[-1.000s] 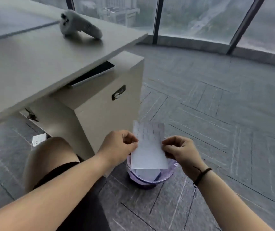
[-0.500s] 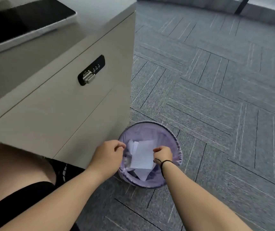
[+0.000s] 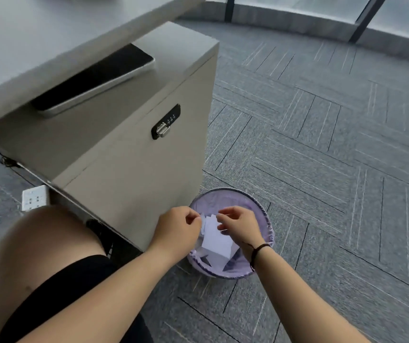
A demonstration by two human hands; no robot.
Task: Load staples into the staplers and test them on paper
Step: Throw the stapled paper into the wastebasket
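Both hands were over the bin (image 3: 260, 206), beside the cabinet (image 3: 134, 169). The left hand (image 3: 177, 230) and right hand (image 3: 239, 226) each pinched an edge of the paper (image 3: 217, 240), which hung above scraps inside.

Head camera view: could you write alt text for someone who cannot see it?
Two bare hands, left hand and right hand, pinch a small white paper slip over a round lilac-lined wastebasket on grey carpet. Beside it stands a beige locked cabinet under a desk.
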